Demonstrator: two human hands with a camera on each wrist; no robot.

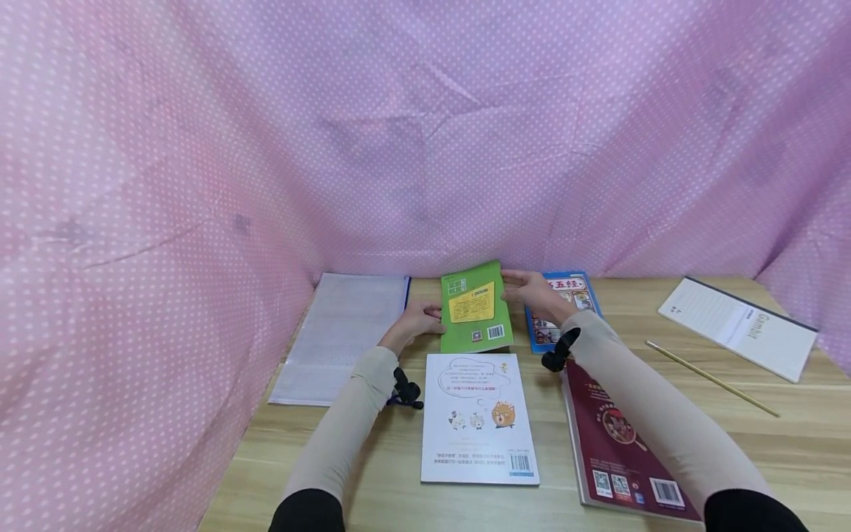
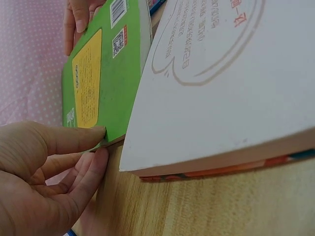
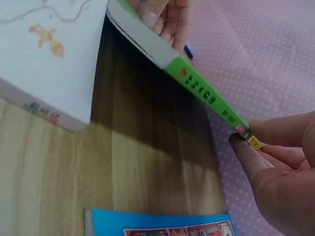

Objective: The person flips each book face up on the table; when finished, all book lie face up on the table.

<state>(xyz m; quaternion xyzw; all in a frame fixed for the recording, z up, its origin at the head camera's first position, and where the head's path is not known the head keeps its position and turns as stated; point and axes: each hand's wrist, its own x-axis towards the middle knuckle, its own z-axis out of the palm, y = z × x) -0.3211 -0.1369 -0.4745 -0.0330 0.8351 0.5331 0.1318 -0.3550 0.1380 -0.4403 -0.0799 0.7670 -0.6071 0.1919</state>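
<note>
A green book [image 1: 475, 336] with a yellow panel is tilted at the back of the table, its right side raised. My left hand [image 1: 422, 321] pinches its left edge between thumb and fingers, as the left wrist view shows close up. At the far end of its spine, my right hand [image 1: 535, 292] pinches the book; in the right wrist view the thumb and fingers [image 3: 258, 164] lie on either side of the spine. Just in front is a white book [image 1: 475, 443] with cartoon animals, lying flat. A blue book [image 1: 585, 292] lies beneath the right wrist.
A translucent zip pouch [image 1: 339, 332] lies at the left. Under the right forearm is a dark red book [image 1: 598, 443]. A gold-coloured stick [image 1: 714, 379] and a white notepad [image 1: 738, 329] are at the right. Pink dotted cloth [image 1: 425, 148] hangs behind the table.
</note>
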